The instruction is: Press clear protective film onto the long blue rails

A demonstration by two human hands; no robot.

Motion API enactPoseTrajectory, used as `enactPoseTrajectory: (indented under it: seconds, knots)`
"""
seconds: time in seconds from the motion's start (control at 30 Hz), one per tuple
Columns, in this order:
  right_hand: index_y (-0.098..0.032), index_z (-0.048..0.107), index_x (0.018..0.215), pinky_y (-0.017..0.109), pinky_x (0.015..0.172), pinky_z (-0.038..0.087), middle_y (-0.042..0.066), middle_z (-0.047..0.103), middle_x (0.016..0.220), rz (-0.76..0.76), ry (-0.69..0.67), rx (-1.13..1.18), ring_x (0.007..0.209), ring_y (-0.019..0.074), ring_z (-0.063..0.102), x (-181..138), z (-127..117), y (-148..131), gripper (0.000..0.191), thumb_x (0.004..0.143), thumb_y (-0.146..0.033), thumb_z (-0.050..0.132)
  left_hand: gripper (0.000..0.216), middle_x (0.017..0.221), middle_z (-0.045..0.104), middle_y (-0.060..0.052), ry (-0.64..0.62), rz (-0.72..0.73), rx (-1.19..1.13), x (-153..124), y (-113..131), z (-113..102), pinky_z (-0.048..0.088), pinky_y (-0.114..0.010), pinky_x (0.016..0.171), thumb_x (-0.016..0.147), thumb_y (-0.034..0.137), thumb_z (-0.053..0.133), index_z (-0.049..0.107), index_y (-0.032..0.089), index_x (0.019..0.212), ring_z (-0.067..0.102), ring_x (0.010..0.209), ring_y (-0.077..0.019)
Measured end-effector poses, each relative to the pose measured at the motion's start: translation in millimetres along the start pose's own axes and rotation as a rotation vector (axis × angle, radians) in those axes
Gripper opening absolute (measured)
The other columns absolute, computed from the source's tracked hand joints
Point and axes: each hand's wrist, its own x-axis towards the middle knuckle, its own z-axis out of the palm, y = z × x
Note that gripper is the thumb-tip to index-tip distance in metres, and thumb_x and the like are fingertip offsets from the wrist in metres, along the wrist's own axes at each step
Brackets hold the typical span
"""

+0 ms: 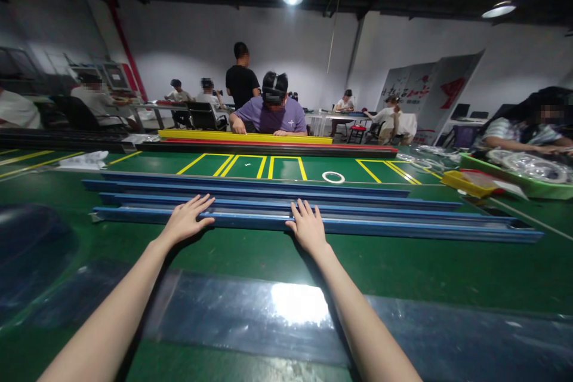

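Note:
Several long blue channel profiles [250, 219] lie side by side across the green table [233, 250]. My left hand [190, 218] rests on the nearest profile, left of its middle, fingers spread and pointing away from me. On the same profile, further right, lies my right hand [308, 224], palm down with its fingers apart. Neither hand is wrapped around anything. Closer to me, a long clear plastic sleeve [233, 307] lies flat beneath my forearms and reflects the ceiling light.
Behind the blue profiles sits a white tape ring [333, 177]. Yellow [246, 136] and black profiles [277, 148] lie farther back, before a person in purple [286, 113]. At right are a yellow tray [468, 184] and a green tray [528, 188] holding clear coils.

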Motion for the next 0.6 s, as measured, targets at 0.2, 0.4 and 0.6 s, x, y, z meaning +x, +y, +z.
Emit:
enactPoseTrajectory:
  seconds: [0.2,0.4,0.6]
  knots:
    - [-0.016,0.037,0.135,0.048,0.105,0.019,0.013,0.034,0.141,-0.011,-0.01,0.02,0.13,0.027,0.028,4.8,1.4,-2.1,0.056,0.088,-0.045,0.039,0.061,0.143,0.03,-0.002,-0.011,-0.015,0.029,2.2,-4.4,0.0,0.03,-0.043,0.098,0.08,0.05,0.038,0.034,0.026,0.136,0.026,0.132,-0.026]
    - [-0.018,0.037,0.135,0.051,0.105,0.018,0.013,0.034,0.141,0.001,-0.011,0.04,0.131,0.0269,0.027,8.9,0.9,-2.8,0.055,0.088,-0.046,0.037,0.059,0.142,0.033,-0.002,-0.005,0.001,0.011,5.5,-6.6,-0.5,0.03,-0.042,0.098,0.079,0.05,0.038,0.038,0.027,0.134,0.03,0.13,-0.0253]
    - [-0.017,0.037,0.135,0.052,0.105,0.017,0.014,0.033,0.141,0.005,-0.005,0.041,0.131,0.027,0.027,17.0,6.7,-5.4,0.055,0.088,-0.045,0.037,0.059,0.142,0.033,-0.002,-0.022,-0.013,0.002,13.3,-13.8,2.3,0.028,-0.041,0.1,0.079,0.05,0.039,0.038,0.028,0.134,0.029,0.131,-0.0244]
